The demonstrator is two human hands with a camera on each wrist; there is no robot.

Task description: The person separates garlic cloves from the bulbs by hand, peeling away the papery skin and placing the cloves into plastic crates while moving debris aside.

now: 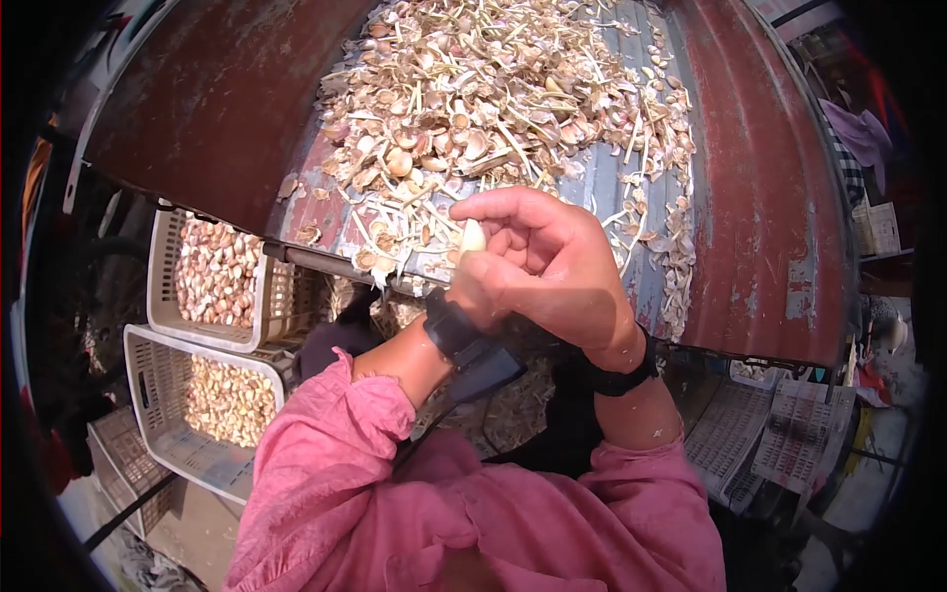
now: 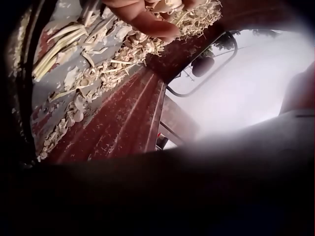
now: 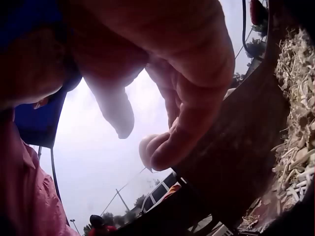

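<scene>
In the head view my right hand (image 1: 562,261) reaches across my left hand (image 1: 480,296), which it mostly hides. A pale garlic clove (image 1: 473,237) shows at the fingertips of both hands. The left wrist view has my left hand (image 2: 142,17) at the top edge, its fingers round a pale piece of garlic (image 2: 167,6). From the right wrist, my right hand (image 3: 189,93) has bent fingers, and a gap with nothing in it lies between them and the thumb (image 3: 118,113). Both hands are over the near edge of a heap of garlic skins and stalks (image 1: 464,99).
The heap lies on a ribbed metal sheet (image 1: 597,187) between rusty red side panels (image 1: 760,197). At left, one crate (image 1: 252,331) holds unpeeled cloves (image 1: 212,271) and another crate (image 1: 158,395) paler cloves (image 1: 232,400). White baskets (image 1: 725,444) stand at lower right.
</scene>
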